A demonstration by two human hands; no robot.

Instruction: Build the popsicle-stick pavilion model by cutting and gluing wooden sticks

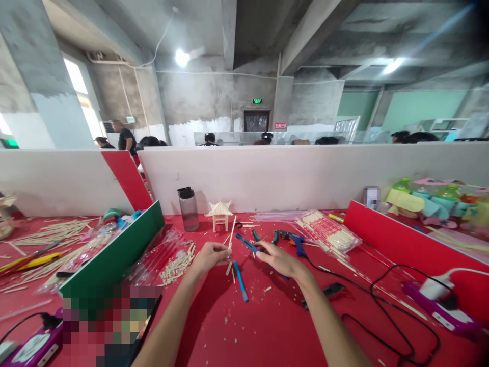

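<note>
My left hand has its fingers closed on a thin wooden stick, which slants upward from the fingertips. My right hand grips a long blue tool that points left toward the stick; I cannot make out its exact kind. Below and between the hands, a slim blue pen-like object lies on the red table. Short stick offcuts lie beside my left fingertips. Just beyond the hands stands a small wooden pavilion model with a stick roof and legs.
A dark water bottle stands by the white partition. Right of the hands lie a blue glue gun, its black cable, and bagged sticks. Cut stick pieces heap at left, near a green divider. A red divider bounds the right.
</note>
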